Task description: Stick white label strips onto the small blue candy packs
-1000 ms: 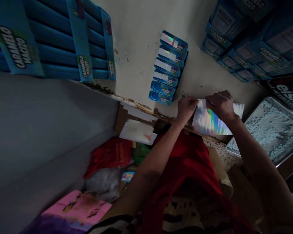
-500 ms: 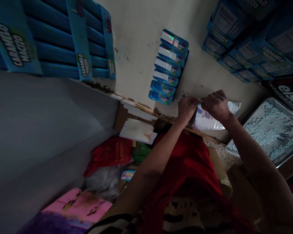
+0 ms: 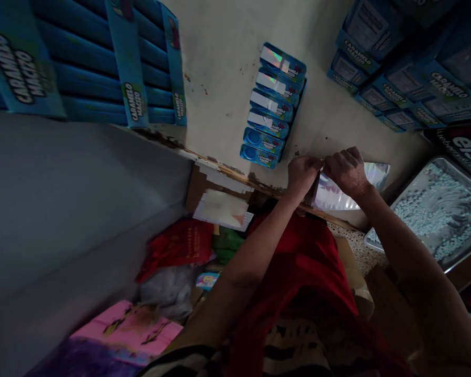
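My left hand (image 3: 303, 173) is closed in a pinch near the table's front edge. Close against it, fingertips almost meeting, my right hand (image 3: 346, 170) is curled too. Whatever sits between the fingertips is too small to make out. Beneath my right hand lies a shiny sheet of holographic stickers (image 3: 371, 180), partly covered by the hand. To the left of my hands stands a row of several small blue boxes (image 3: 272, 107) printed "Caramelo Macizo"; the farther ones carry shiny strips, while the two nearest show a round blue spot instead.
Stacked blue display boxes (image 3: 400, 78) fill the back right, and a large blue pack (image 3: 90, 63) stands at the left. A metal tray (image 3: 447, 209) of small pale blue pieces is at the right. Below the worn table edge (image 3: 235, 175) are red bags (image 3: 180, 243) and cardboard.
Both hands keep their pinched pose, fingertips together, with hardly any movement. The view has shifted very slightly; the boxes stay where they were.
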{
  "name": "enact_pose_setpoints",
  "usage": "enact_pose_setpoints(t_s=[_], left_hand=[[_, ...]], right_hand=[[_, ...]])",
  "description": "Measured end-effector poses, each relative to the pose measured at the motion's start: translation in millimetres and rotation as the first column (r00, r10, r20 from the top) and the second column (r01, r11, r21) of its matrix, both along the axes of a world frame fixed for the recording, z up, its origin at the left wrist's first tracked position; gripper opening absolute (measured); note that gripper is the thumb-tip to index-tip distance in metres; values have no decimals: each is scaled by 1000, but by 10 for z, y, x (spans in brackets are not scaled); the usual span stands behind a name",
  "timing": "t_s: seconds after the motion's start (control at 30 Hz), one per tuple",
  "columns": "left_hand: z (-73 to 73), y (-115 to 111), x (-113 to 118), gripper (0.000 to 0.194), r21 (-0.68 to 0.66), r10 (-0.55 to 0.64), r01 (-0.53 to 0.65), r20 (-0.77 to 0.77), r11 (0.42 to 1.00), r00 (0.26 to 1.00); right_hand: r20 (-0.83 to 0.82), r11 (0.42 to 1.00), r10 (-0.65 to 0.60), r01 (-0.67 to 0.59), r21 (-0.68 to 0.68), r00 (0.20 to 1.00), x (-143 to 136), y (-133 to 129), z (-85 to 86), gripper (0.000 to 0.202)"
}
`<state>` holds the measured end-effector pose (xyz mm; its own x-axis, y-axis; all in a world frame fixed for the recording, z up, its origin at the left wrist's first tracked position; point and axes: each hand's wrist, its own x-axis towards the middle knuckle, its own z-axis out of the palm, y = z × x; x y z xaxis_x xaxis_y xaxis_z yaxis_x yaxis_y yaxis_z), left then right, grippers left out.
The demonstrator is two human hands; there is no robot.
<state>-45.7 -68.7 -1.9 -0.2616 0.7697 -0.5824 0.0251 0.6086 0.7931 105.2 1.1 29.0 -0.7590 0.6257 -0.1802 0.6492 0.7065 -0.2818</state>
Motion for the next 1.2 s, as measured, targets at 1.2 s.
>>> enact_pose_setpoints(t_s=[1.2], left_hand=[[-117,340,61,21,153,59,-19,-261,988,964]], right_hand=[[-459,387,-872,814,-434,170,58,-372,443,25]])
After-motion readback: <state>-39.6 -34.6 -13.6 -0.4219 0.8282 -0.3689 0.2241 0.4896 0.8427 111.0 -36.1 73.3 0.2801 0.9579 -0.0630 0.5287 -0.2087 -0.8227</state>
